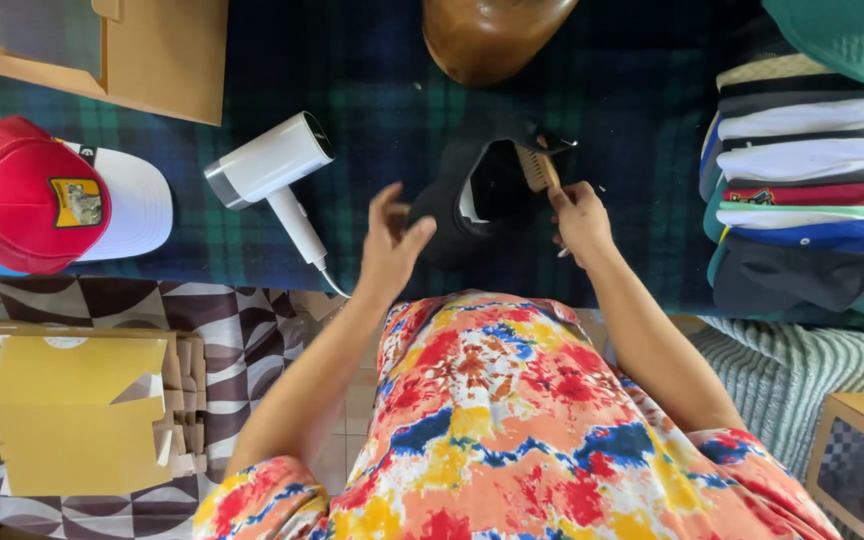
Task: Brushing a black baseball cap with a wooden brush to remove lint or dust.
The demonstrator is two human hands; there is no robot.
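A black cap (472, 205) lies upside down on the dark plaid cloth (372, 90) in front of me. My left hand (389, 243) rests against the cap's near left edge, thumb on the fabric and fingers spread. My right hand (580, 218) grips a small wooden brush (539, 168), whose bristles sit at the cap's right rim.
A white hair dryer (270, 165) lies left of the cap, its cord trailing off the cloth. A red and white cap (47, 195) sits far left. A stack of several caps (812, 190) stands at right. A brown rounded wooden form (492, 35) is at the back; yellow cardboard boxes (77, 410) lie lower left.
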